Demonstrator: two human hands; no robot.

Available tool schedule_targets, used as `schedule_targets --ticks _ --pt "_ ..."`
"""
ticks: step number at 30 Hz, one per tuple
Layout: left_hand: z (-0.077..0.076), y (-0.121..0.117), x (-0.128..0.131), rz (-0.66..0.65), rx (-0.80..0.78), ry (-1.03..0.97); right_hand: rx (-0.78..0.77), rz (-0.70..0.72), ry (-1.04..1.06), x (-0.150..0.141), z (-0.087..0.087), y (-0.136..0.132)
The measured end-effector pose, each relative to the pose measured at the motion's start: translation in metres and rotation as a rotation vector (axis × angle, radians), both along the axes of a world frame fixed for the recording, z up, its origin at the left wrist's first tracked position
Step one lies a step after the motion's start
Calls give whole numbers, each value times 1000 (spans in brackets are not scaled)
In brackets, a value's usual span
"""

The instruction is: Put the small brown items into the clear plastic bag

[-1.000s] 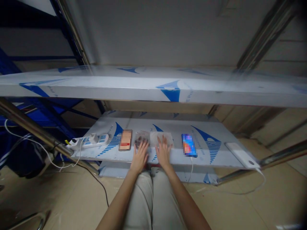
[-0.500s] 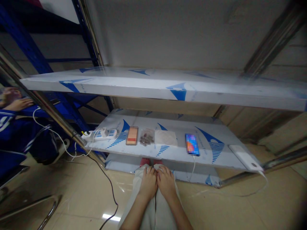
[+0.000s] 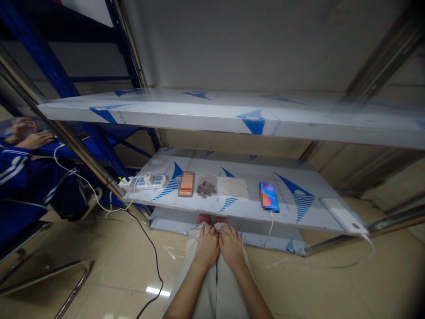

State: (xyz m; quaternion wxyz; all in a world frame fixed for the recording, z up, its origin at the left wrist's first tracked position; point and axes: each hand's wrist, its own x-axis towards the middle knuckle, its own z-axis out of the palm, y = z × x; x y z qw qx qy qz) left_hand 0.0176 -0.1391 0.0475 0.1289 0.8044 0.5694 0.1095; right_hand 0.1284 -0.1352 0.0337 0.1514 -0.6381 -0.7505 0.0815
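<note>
My left hand (image 3: 207, 244) lies flat on one knee of my light trousers (image 3: 189, 266), its fingers stretched out and holding nothing. Beside it my right hand (image 3: 231, 245) rests on the other knee, likewise flat, the two hands almost touching. Beyond my knees, on the middle shelf (image 3: 199, 161), lie a phone with an orange blurred screen (image 3: 186, 184), a clear bag of small dark items (image 3: 206, 188), a flat white packet (image 3: 232, 188) and a phone with a blue blurred screen (image 3: 269, 196) that has a white cable plugged in.
At the shelf's left end sits a white power strip (image 3: 146, 181) with cords hanging down; at its right end, a white power bank-like block (image 3: 343, 216). An upper shelf (image 3: 186, 110) juts out above. Another person in a blue sleeve (image 3: 16, 166) sits left, near a metal-legged chair (image 3: 71, 292).
The view has shifted slightly, so the shelves and the things on them appear a little further right and higher. My hands have stayed on my knees.
</note>
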Motion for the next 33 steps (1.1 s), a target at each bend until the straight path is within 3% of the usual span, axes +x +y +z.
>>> schedule_targets --ticks 9,12,15,20,23,26,33 --pt "-4 -2 1 -1 24 -11 14 9 23 3 3 2" --pt "-5 8 -5 -35 -31 -26 -8 -8 55 4 1 4" --pt "7 46 -19 -4 -144 -60 -27 -17 99 4 2 6" --pt "42 159 -39 207 150 -111 -33 -2 144 3 4 5" --pt "45 210 -40 240 69 -74 -34 -2 152 3 5 7" --pt "36 231 -35 237 7 -83 -17 3 138 7 5 10" --pt "29 240 -36 261 -44 -274 -24 1 170 16 3 13"
